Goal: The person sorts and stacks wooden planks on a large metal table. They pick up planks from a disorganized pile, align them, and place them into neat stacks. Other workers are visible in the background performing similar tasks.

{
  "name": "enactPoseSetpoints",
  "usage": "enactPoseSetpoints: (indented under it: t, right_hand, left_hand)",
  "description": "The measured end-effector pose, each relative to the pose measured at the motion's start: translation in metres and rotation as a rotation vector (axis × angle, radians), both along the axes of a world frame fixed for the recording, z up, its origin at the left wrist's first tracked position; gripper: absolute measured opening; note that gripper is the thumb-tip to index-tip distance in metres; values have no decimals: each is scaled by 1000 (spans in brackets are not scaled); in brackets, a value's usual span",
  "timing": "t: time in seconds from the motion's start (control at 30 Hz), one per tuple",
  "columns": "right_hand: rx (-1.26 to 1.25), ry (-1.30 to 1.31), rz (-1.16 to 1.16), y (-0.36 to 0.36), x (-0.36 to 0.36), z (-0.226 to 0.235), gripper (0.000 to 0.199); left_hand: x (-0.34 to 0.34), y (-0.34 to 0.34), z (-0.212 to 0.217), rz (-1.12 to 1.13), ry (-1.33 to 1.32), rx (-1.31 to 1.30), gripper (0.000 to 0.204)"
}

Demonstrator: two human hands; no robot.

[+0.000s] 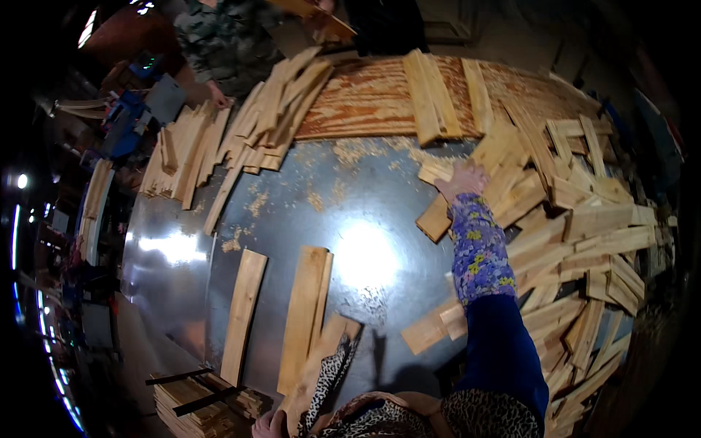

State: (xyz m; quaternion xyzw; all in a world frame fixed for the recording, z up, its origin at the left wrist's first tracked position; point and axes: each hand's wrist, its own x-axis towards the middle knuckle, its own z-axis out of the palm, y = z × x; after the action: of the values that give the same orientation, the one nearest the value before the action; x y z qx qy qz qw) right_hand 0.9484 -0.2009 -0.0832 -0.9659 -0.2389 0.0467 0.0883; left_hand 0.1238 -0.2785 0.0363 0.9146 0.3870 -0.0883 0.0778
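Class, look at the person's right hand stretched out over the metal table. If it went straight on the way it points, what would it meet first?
The right hand points up and away, already touching a short board. Beyond that, probably the long planks lying on the plywood sheet; depth is unclear.

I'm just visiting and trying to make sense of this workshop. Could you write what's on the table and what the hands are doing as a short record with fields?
Place: dark metal table dusted with sawdust
Right hand: stretched out, resting on a short wooden board at the edge of the big pile
Left hand: at the lower edge, holding a long board
Big pile: loose boards heaped on the right
Flat boards: laid side by side near the front
Other person: at the far side, by another stack of boards
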Motion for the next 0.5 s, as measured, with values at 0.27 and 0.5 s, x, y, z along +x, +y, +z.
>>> enactPoseSetpoints:
  t: [0.27, 0.5]
  right_hand:
    - [-273, 78, 153, -98, -63, 1, 84]
    - [38, 82, 72, -201, -166, 57, 84]
  left_hand:
    - [119, 65, -85, 167, -252, 64, 87]
    - [130, 51, -115, 446, -10, -84, 111]
